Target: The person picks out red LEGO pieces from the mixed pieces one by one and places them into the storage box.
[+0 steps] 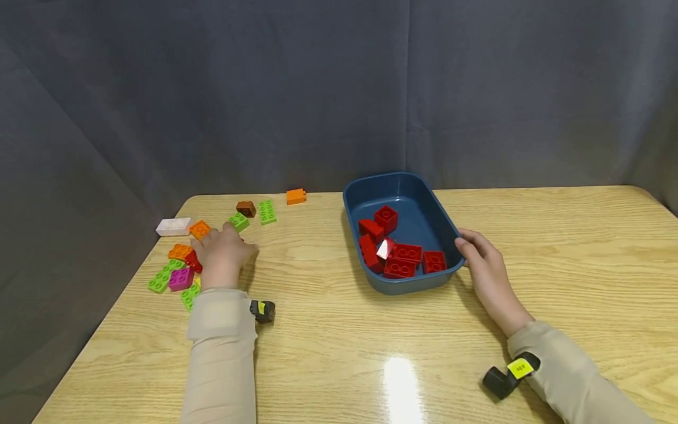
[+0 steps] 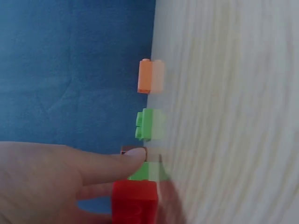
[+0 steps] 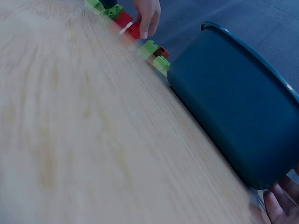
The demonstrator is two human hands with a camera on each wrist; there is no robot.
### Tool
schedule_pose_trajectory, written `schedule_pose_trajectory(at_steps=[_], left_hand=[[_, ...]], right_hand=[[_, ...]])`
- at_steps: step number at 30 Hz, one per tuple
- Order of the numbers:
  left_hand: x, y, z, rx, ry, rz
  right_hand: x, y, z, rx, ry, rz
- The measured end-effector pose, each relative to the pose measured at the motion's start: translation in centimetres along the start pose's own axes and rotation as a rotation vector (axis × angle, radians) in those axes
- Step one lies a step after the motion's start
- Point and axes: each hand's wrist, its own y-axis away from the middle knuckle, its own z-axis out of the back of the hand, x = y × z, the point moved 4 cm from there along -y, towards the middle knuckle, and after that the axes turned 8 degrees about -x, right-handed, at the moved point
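My left hand (image 1: 222, 253) reaches over the loose toy bricks on the left, thumb held out to the side. Close to its fingers in the left wrist view is a red brick (image 2: 134, 203); a gap shows between thumb and brick. Another red brick (image 1: 194, 262) lies just left of the hand. My right hand (image 1: 486, 274) grips the near right corner of a blue plastic tub (image 1: 408, 287), thumb over the rim and fingers below. Inside the tub lie several red bricks (image 1: 406, 253), one with a white patch. Part of the left-hand bricks is hidden under the palm.
Around the left hand lie green (image 1: 267, 212), orange (image 1: 295, 196), brown (image 1: 246, 208), magenta (image 1: 181, 279) and white bricks (image 1: 173, 227). A grey curtain (image 1: 296, 88) hangs behind the wooden table (image 1: 328, 353). Each wrist wears a small black camera.
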Motion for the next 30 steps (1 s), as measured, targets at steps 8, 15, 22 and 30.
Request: schedule_pose_trajectory(at_steps=[8,15,22,30], left_hand=[[-0.13,-0.16,-0.52,-0.015,0.004,-0.015],[0.08,-0.34,-0.86,-0.005,0.002,-0.004],[0.37,-0.35,-0.93,-0.021,0.014,0.027],[0.17,-0.28,-0.64,-0.11,0.035,0.011]], right_hand=[[0.0,-0.06,0.22,0.006,0.002,-0.009],[0.01,0.0,0.18,0.002,-0.006,-0.003],[0.03,0.06,0.13,0.005,-0.007,0.005],[0.13,0.02,0.14,-0.006,-0.029,0.014]])
